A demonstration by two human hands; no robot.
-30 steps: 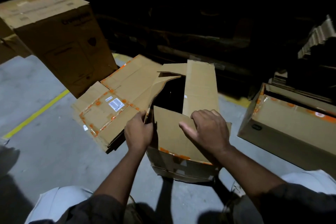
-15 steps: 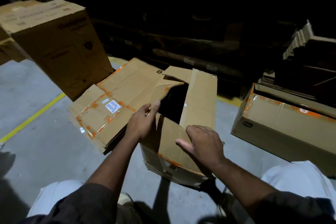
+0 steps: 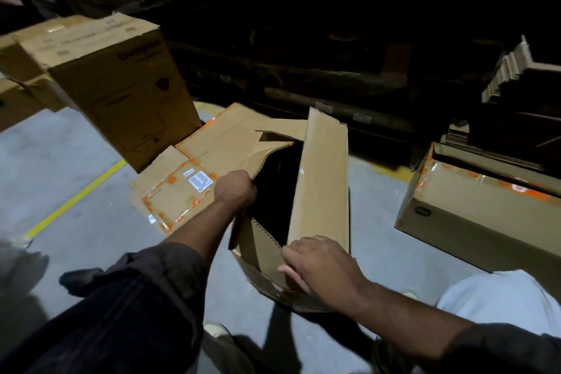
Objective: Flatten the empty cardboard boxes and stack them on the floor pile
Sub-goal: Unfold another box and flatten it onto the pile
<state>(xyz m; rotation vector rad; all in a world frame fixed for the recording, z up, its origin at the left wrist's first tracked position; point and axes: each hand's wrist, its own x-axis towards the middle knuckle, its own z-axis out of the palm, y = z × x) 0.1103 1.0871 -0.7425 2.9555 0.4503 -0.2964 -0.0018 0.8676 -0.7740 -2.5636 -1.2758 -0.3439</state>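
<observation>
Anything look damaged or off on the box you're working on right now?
Yes. The open box has a torn left flap: its edge is jagged and bent where the left hand grips it. The right hand rests on the near flap. The flattened pile beside it looks fine.

— What's around me?
— Grey concrete floor under my grip, a yellow line painted to its left.
— Beyond it?
— Dark racking, dimly lit.

Blocked left by tall box, right by taped box; open gray floor near left.
</observation>
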